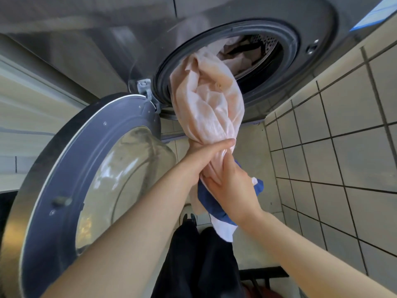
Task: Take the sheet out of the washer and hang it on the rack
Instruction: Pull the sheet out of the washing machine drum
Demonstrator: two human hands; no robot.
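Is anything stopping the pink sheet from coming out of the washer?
Nothing visible. The door stands open at the left, and the sheet hangs out of the washer, gripped by the left hand and right hand. I can't tell where the rack is.

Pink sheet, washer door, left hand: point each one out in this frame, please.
Pink sheet (206, 100): head view, on the bunched fabric hanging from the drum opening.
Washer door (64, 168): head view, on the grey inner frame beside the glass.
Left hand (202, 158): head view, on its back, gripping the sheet.
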